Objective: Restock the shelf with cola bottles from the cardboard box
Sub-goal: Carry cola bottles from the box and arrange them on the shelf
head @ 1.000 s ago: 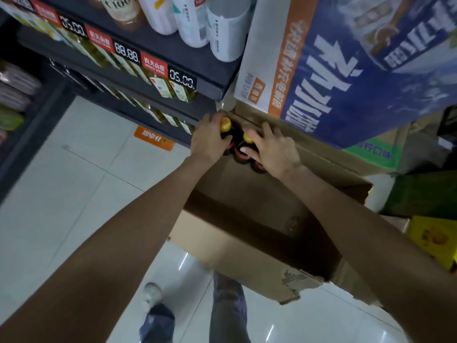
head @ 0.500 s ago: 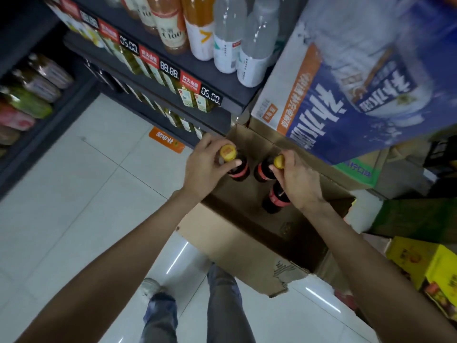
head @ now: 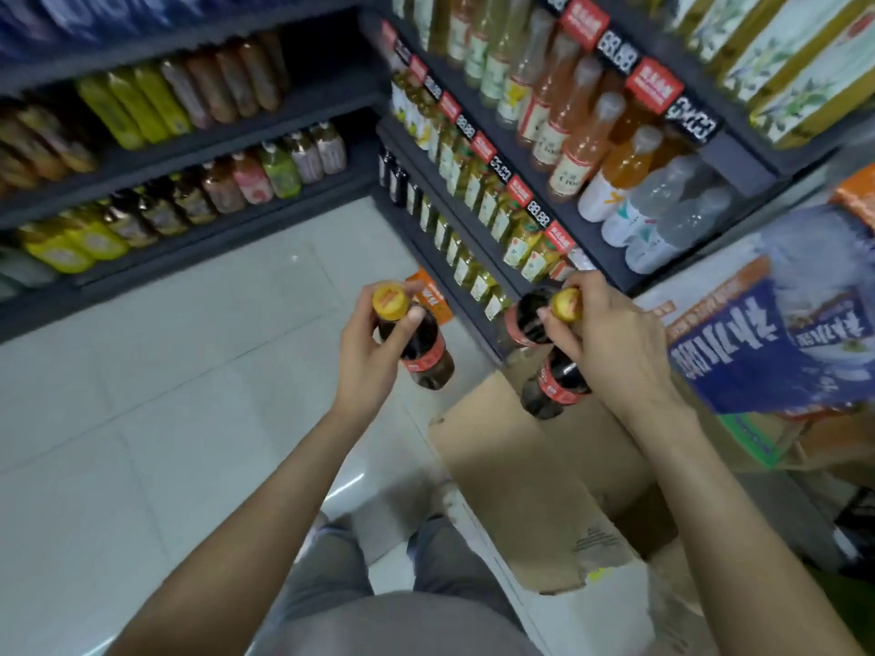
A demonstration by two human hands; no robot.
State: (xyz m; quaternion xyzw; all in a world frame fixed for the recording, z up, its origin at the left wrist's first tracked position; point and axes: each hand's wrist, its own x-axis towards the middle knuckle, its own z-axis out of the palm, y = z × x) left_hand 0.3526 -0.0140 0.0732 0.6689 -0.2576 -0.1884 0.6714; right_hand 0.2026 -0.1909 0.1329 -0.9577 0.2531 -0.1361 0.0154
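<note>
My left hand (head: 367, 357) grips the neck of a dark cola bottle (head: 421, 350) with a yellow cap and red label, lifted over the floor. My right hand (head: 611, 343) holds two more cola bottles by their necks: one (head: 525, 319) leans left toward the shelf, the other (head: 551, 385) hangs below it. Both hands are above and left of the open cardboard box (head: 535, 471), which stands on the floor by my right leg. The dark shelf unit (head: 483, 182) full of drinks runs ahead on the right.
A second shelf wall of bottled drinks (head: 189, 149) lines the left. A blue and white carton (head: 757, 333) lies on stacked boxes at the right, close to my right hand. White tiled floor (head: 165, 395) spreads between the shelves. My legs show below.
Both hands have lifted the bottles out of the box and up toward the shelves. My view has swung up and left, bringing the shelf corner into sight.
</note>
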